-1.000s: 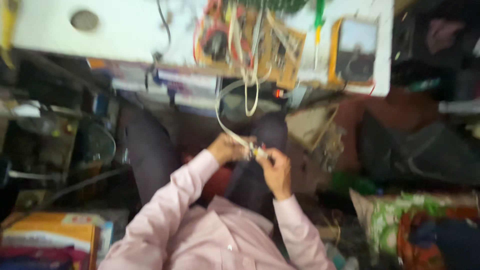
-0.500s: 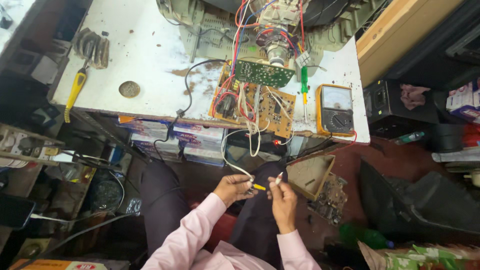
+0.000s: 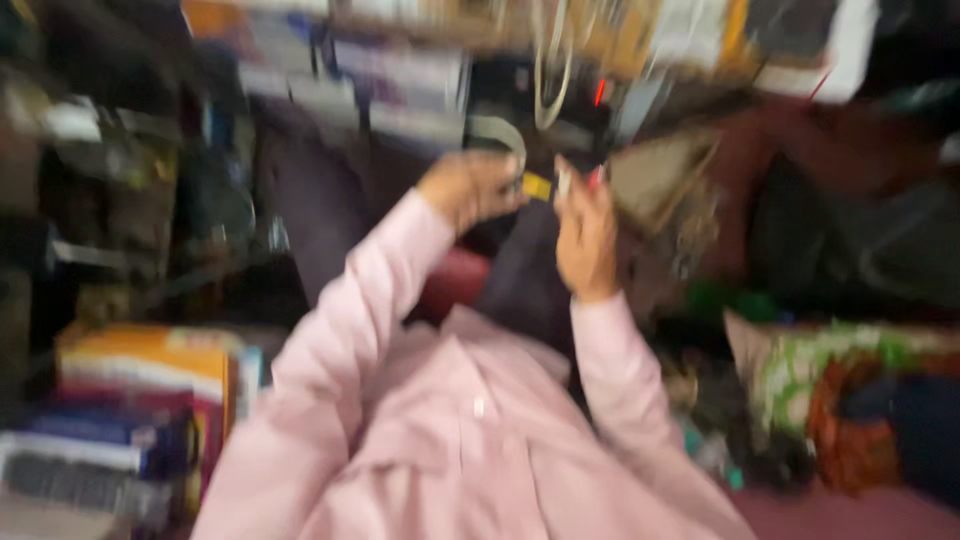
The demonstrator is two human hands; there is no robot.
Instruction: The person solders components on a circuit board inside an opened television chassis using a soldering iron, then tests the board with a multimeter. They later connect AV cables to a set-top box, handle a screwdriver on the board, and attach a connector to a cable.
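The view is badly blurred. My left hand (image 3: 468,188) and my right hand (image 3: 585,232) are raised close together above my lap, both in pink sleeves. Between them runs a pale cable (image 3: 505,135) that loops up toward the workbench. A small yellow piece (image 3: 537,186) on the cable shows between the two hands. My left hand is closed on the cable near that piece. My right hand pinches a thin end with a red tip (image 3: 594,178).
The workbench edge (image 3: 400,60) with hanging wires (image 3: 550,70) runs along the top. Stacked colourful boxes (image 3: 150,380) lie at lower left. A green patterned cloth bundle (image 3: 840,370) lies at right. Dark clutter fills the left side.
The camera has tipped down, so the workbench top with the circuit boards and meter has left the view. My hands stay together on the cable.
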